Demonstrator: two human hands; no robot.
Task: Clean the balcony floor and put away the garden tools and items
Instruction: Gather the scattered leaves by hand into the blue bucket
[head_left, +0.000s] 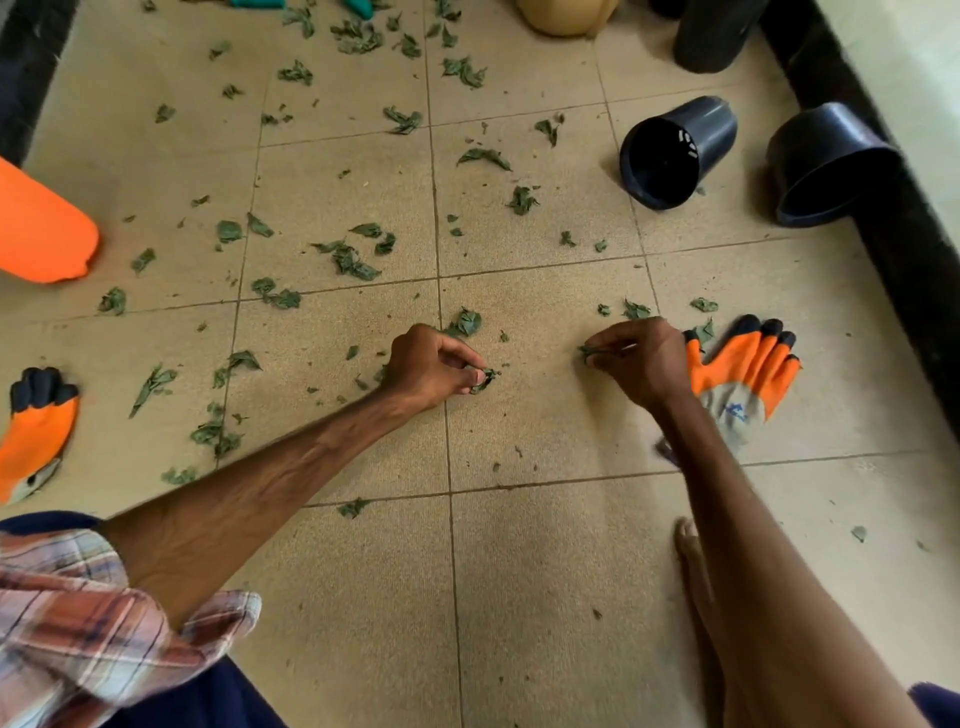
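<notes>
Bare floor (545, 571) lies open near the knees; leaves (353, 262) litter ahead, pots (675, 153) and glove (743, 374) crowd the right.

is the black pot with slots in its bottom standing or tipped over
Tipped over. The black pot lies on its side on the floor, its mouth turned toward the camera, slotted base visible inside.

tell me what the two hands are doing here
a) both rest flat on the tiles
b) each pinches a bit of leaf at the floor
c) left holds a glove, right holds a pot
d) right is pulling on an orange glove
b: the left hand pinches a crumpled leaf and the right hand pinches a second leaf, while the orange glove lies on the tiles.
</notes>
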